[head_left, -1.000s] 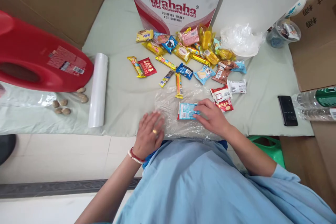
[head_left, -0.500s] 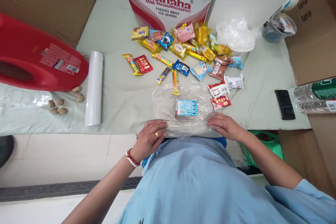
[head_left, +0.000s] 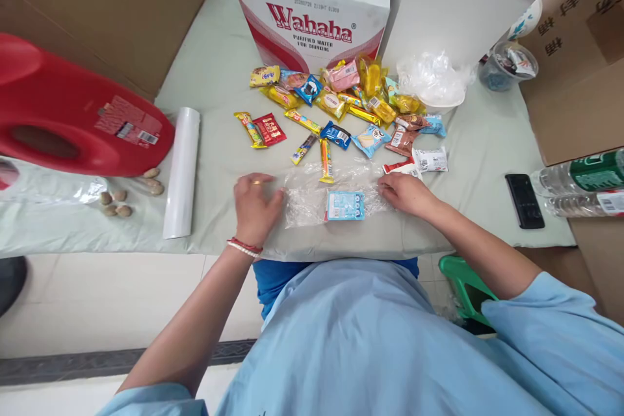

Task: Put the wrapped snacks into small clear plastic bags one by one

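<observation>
A sheet of clear plastic film (head_left: pixel 307 205) lies crumpled on the cloth-covered table, with a small light-blue packet (head_left: pixel 345 205) at its near middle; a sliver of red shows at the packet's left side. My left hand (head_left: pixel 256 208) rests at the film's left edge, thumb apart from the fingers and its tip close to the film. On the opposite side, my right hand (head_left: pixel 402 194) has its fingertips closed together on the film's right edge. It partly covers a red and white snack packet (head_left: pixel 407 168).
Several wrapped snacks (head_left: pixel 336 101) spread before a Wahaba-type white water carton (head_left: pixel 316 26). On the left stand a red jug (head_left: pixel 88 110), a white roll (head_left: pixel 182 172) and several nuts (head_left: pixel 117 203). At right are a phone (head_left: pixel 524 201), bottles (head_left: pixel 585 185) and a plastic-filled bowl (head_left: pixel 441 101).
Both hands have moved forward, away from my body. The film's near edge has gone forward with them, so the film covers less depth. My left hand's fingers have spread.
</observation>
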### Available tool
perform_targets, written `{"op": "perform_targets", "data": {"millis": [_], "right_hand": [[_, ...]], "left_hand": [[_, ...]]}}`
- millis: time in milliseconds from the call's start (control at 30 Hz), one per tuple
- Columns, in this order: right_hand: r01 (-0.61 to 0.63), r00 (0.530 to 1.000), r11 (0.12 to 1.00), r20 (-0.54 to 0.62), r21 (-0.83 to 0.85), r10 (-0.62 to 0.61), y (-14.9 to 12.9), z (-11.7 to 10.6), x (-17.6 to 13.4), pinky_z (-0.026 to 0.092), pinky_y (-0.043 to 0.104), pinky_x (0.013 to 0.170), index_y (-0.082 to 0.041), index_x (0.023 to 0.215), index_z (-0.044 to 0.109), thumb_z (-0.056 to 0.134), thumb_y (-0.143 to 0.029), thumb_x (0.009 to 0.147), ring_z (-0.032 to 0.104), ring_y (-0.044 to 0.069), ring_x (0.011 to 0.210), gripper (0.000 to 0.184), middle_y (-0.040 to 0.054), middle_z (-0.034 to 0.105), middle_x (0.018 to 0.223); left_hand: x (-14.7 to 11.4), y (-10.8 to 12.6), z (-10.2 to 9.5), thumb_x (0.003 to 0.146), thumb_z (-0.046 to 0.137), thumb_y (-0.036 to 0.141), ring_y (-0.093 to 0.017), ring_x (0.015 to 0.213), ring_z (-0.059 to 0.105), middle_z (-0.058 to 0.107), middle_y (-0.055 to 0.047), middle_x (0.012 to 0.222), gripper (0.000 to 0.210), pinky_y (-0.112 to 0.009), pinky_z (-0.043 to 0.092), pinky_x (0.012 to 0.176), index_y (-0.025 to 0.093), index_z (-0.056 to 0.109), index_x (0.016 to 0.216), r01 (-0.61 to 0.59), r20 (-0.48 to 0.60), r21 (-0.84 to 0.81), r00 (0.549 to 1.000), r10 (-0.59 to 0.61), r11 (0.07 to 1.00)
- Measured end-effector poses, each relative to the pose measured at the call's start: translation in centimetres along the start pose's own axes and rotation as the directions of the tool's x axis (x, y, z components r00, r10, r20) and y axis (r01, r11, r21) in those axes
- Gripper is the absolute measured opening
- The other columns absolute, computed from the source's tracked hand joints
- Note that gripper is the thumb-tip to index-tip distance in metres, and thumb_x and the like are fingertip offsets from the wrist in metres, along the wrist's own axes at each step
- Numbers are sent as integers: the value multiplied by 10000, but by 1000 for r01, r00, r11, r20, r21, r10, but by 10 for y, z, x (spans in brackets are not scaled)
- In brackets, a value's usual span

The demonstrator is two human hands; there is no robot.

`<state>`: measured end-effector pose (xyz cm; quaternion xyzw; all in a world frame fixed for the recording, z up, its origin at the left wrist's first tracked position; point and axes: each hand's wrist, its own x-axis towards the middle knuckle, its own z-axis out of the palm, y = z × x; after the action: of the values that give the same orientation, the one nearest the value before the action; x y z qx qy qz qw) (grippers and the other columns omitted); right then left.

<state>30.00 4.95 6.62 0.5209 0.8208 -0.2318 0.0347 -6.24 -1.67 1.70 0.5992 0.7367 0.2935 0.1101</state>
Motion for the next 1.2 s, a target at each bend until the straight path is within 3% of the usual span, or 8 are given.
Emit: {"op": "perform_targets", "data": {"millis": [100,167,300,467,733,900,1100,1200], "right_hand": [[49,996,991,-65,-126,-57,-11,-11,12,461,374,908,-147,1286,705,529,-286,1014,612,307,1125,354,165,704,1207],[114,985,985,-111,-131,-129,-20,-16,29,444,408,977,-144,1292,699,502,-289,1029,578,321,1153,359,160,704,1181],[229,967,969,-89,-93,-237,-36,-7,76,396,429,1081,-94,1451,590,603,-282,983,538,329,1231,505,179,680,1311],[190,982,974,37,-120,-187,-51,5,114,423,367,975,-109,1282,712,671,-280,940,595,311,1153,385,147,752,1118],[451,890,890,49,69,-454,-58,-13,61,425,283,811,-159,1092,777,528,-216,1002,636,209,913,271,95,722,1017],[498,862,844,-10,198,-507,-54,32,12,468,301,804,-201,1321,707,461,-168,1016,595,221,904,393,94,657,958],[493,870,841,-123,224,-478,-47,70,1,460,334,836,-242,1334,719,433,-194,1040,517,223,885,412,76,593,927],[473,880,863,-61,178,-471,-48,69,0,428,327,833,-239,1271,753,402,-181,1041,473,216,871,424,63,569,922]], "left_hand": [[-18,9,-16,920,613,303,-373,1275,542,606,-187,1251,285,-601,408,1139,177,654,1172,-15,-289,16,957,19,1000],[-38,28,-22,964,545,235,-346,1232,567,623,-157,1218,256,-582,440,1095,205,642,1200,-133,-313,1,941,127,991],[-70,80,-5,984,477,181,-252,987,626,681,-106,1141,334,-425,531,866,259,665,1248,-497,131,-51,856,500,866],[-62,112,33,1014,452,213,-277,903,594,652,-117,935,385,-405,489,730,217,677,1327,-439,371,184,859,352,879],[-57,104,43,1038,469,229,-258,881,634,708,-89,862,338,-353,408,627,227,698,1286,-390,413,156,860,299,907],[-66,94,56,1022,489,213,-236,819,646,700,-96,809,278,-330,407,621,205,726,878,-318,323,68,904,280,946],[-88,73,49,1060,428,280,-185,720,655,678,-53,727,339,-311,492,685,209,739,946,-329,241,-93,908,342,940],[-89,55,35,1062,454,349,-173,750,667,711,-34,819,303,-306,527,727,214,724,1038,-151,72,-241,982,173,959]]}}
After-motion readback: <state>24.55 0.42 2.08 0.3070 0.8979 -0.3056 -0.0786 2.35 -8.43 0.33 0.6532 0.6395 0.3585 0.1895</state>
